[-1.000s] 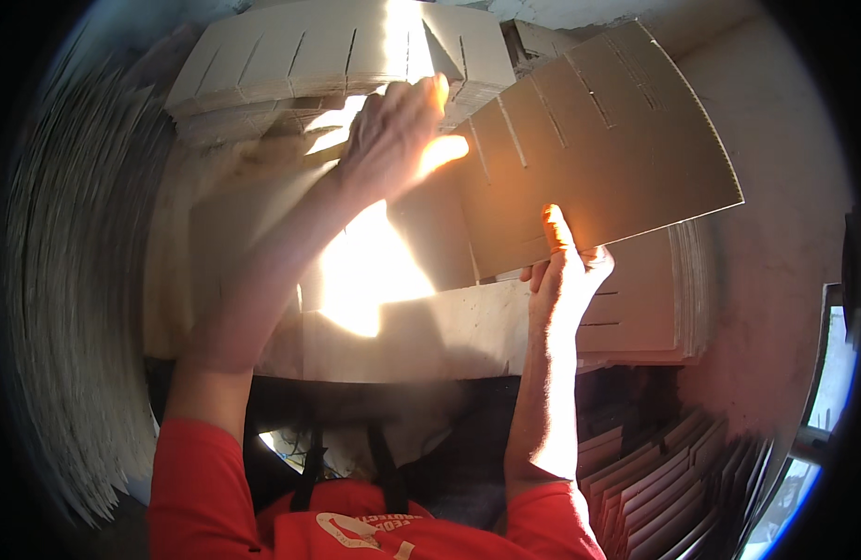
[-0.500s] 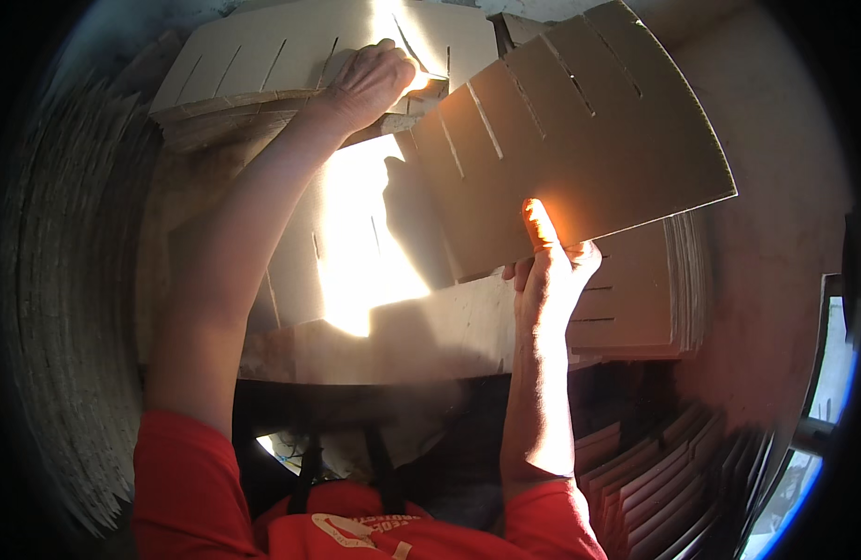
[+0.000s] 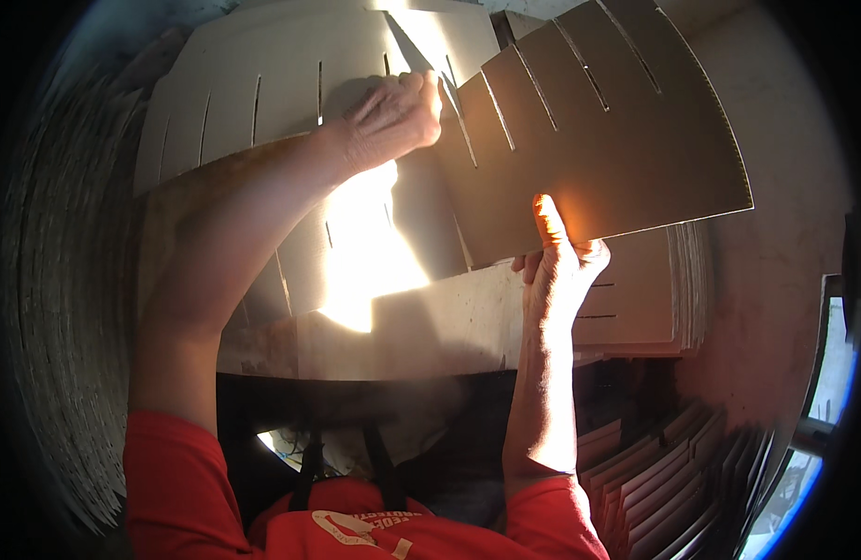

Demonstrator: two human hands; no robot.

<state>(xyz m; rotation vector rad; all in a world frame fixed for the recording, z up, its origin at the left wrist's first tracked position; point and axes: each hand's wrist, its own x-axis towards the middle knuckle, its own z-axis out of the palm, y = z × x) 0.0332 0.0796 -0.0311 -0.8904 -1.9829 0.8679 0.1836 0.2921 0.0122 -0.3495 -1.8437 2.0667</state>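
Observation:
My right hand [image 3: 563,266] grips the near edge of a brown slotted cardboard sheet [image 3: 608,159], its thumb on top and its other fingers mostly beneath. That sheet tilts up to the right, with a row of narrow slots along its far side. My left hand [image 3: 398,119] is closed at the near edge of another slotted cardboard sheet [image 3: 234,84] at the far left, the fingertips partly hidden. Below my left hand, a slotted cardboard piece [image 3: 304,266] lies on the work surface [image 3: 430,327], partly in bright sunlight.
A stack of slotted cardboard [image 3: 641,289] stands at right, beneath the held sheet. Tall piles of cardboard edges [image 3: 71,280] line the left side. More cardboard pieces [image 3: 655,476] stand in rows at lower right. A pale-framed opening [image 3: 813,429] is at the far right.
My left hand has come nearer and slightly right, and the far sheet has shifted toward me with it. My right hand and its sheet have moved slightly right.

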